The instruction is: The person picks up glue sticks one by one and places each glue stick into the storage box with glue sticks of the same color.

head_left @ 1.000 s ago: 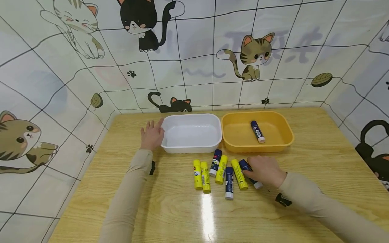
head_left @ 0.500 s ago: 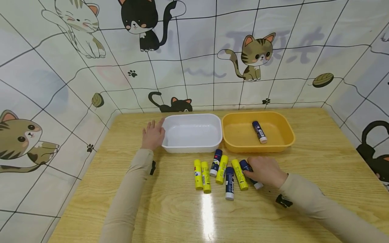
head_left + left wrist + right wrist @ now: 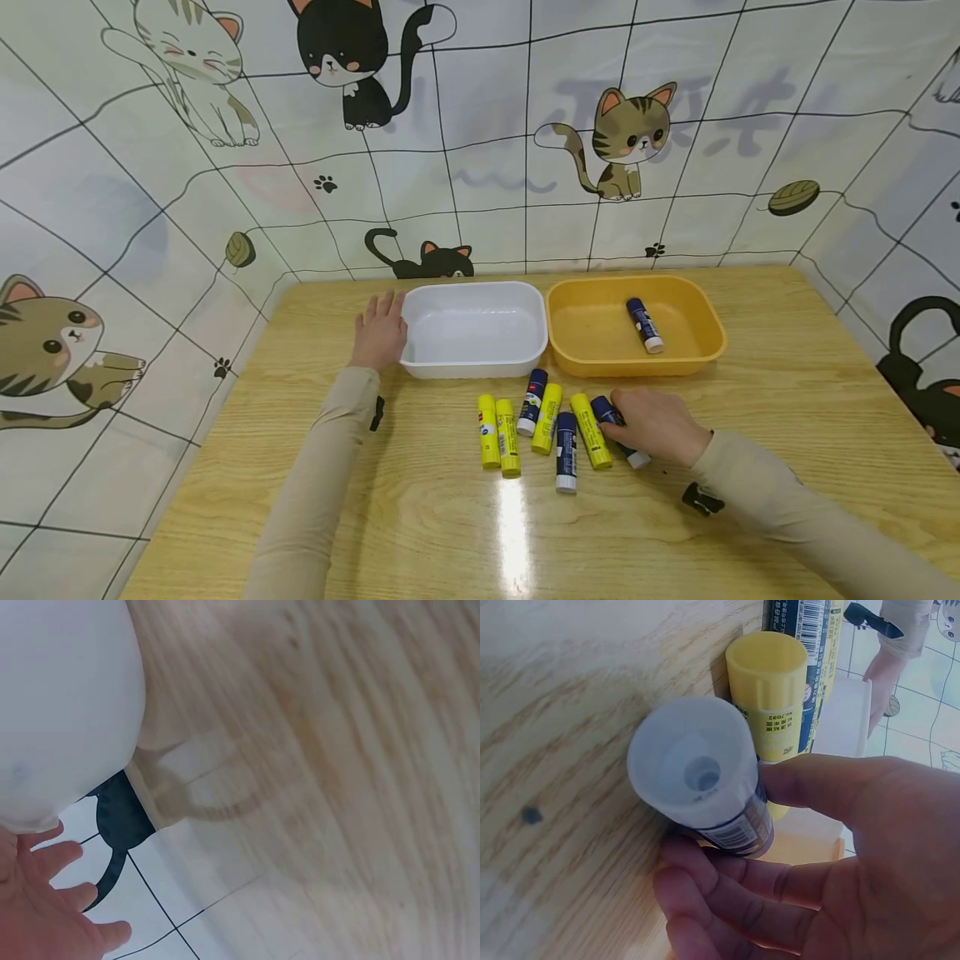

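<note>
Seven glue sticks (image 3: 547, 419) lie on the table (image 3: 420, 500); the right hand (image 3: 660, 425) pinches the rightmost navy stick (image 3: 712, 799), seemingly not yet lifted. Another navy stick (image 3: 645, 326) has shifted slightly right inside the yellow tray (image 3: 592, 329). The left hand (image 3: 378, 333), fingers spread, touches the white tray (image 3: 476, 329).

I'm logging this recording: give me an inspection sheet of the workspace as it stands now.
Surface: wood-grain table, with a bright glare streak toward the front.
Job's things: white tray and orange tray side by side; one blue glue stick in the orange tray; four yellow glue sticks and three blue ones on the table.
Clutter: one small dark speck on the table.
Hands: left hand at the white tray's left end, fingers spread; right hand grips the rightmost blue glue stick on the table.
Cables: nothing seen.
Surroundings: cat-print wall covering.
</note>
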A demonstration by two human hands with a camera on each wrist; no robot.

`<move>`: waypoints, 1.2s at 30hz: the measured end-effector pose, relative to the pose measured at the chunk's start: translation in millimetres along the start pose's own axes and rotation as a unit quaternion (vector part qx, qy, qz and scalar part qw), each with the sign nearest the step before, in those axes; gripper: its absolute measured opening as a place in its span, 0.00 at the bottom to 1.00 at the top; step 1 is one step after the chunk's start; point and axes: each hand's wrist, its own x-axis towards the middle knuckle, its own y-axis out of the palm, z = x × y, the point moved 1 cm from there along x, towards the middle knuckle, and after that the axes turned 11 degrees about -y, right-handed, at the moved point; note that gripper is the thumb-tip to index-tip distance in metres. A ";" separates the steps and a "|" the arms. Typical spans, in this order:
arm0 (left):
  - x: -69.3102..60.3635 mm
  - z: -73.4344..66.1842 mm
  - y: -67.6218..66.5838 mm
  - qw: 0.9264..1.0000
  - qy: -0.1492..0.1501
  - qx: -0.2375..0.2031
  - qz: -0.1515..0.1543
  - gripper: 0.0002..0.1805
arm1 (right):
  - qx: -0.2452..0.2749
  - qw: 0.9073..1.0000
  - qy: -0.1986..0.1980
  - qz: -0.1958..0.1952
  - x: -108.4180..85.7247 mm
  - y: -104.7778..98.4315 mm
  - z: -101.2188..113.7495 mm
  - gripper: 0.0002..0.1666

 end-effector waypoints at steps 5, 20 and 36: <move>-0.3 -5.4 -2.7 1.000 0.012 0.008 0.006 0.29 | 0.002 1.000 0.000 -0.003 -0.5 1.0 -1.1 0.15; -1.2 -5.3 -1.0 0.999 0.031 -0.008 -0.007 0.28 | 0.023 1.000 -0.002 -0.001 -5.0 -0.9 -4.1 0.16; 0.1 -0.7 1.6 0.998 0.042 -0.027 -0.029 0.27 | 0.035 0.998 -0.017 -0.050 -14.9 -43.0 -10.6 0.14</move>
